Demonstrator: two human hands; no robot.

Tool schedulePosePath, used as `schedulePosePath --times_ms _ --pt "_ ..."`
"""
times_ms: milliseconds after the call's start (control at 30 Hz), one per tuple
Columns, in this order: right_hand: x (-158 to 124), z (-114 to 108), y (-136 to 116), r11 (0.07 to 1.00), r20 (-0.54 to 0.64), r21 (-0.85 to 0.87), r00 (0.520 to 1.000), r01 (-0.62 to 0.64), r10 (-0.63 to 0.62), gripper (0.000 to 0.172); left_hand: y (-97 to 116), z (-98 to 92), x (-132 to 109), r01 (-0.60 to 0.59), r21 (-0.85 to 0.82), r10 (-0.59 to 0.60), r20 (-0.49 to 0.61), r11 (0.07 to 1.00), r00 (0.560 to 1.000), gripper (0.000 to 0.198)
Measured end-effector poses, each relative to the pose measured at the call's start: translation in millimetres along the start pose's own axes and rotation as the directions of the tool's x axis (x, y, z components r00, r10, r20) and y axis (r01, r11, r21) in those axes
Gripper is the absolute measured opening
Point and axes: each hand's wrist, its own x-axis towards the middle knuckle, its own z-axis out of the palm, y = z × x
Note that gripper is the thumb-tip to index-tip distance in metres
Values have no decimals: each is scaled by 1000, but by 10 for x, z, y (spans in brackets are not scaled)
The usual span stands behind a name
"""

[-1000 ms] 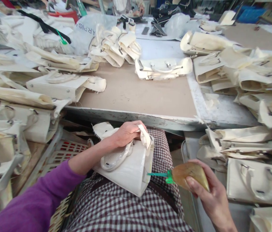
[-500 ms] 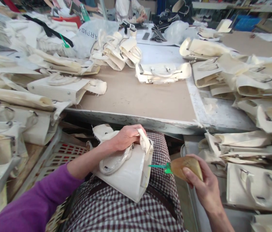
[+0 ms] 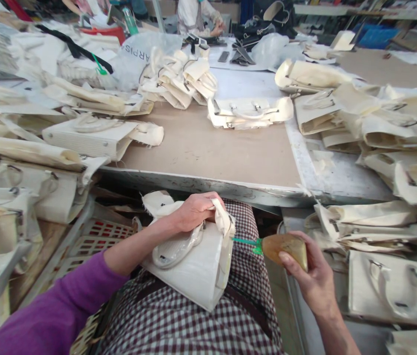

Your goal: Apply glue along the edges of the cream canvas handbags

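A white handbag (image 3: pixel 189 271) with looped handles rests tilted on my lap, over a checked apron (image 3: pixel 149 320). My left hand (image 3: pixel 197 211) is closed on the bag's upper edge, near a folded flap of material. In my right hand (image 3: pixel 314 276) is a glue bottle (image 3: pixel 285 250), amber-coloured, with a long green nozzle. Held sideways, the bottle points its nozzle tip at the bag's open side edge; whether the tip touches is hard to tell. My left fingertips are partly hidden behind the flap.
A worktable (image 3: pixel 208 153) stands in front of me, with one white bag (image 3: pixel 250 111) on it. Piles of similar bags (image 3: pixel 397 113) lie on both sides. A plastic basket (image 3: pixel 100 231) is below at left. Another person (image 3: pixel 201 19) works across the table.
My right hand has moved the glue bottle slightly, bringing the nozzle tip up and a little to the right along the bag's side edge. My left hand holds nearly still.
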Motion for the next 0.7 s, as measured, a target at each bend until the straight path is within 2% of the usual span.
schedulePosePath --times_ms 167,300,367,433,500,600,700 --pt "-56 -91 -80 993 126 27 986 -118 113 53 18 8 4 9 -8 -10 -5 1000 1000 20" --pt "-99 -61 -157 926 198 206 940 -317 277 60 4 -44 -13 38 -59 -42 -58 998 997 19" --pt "-113 -10 -165 858 171 365 932 -361 319 58 -13 -95 -37 73 -109 -85 -106 991 991 17" --pt "-118 54 -168 794 99 500 934 -345 344 51 -29 -155 -67 111 -159 -135 -147 981 980 15" --pt "-111 115 -182 773 28 558 937 -303 347 47 -39 -213 -97 146 -207 -184 -177 967 967 13" --pt "-85 175 -224 810 -47 531 946 -248 321 47 -40 -272 -132 162 -278 -222 -201 947 954 12" --pt "-53 178 -245 868 -72 436 953 -236 295 51 -35 -289 -149 167 -302 -233 -198 939 952 11"
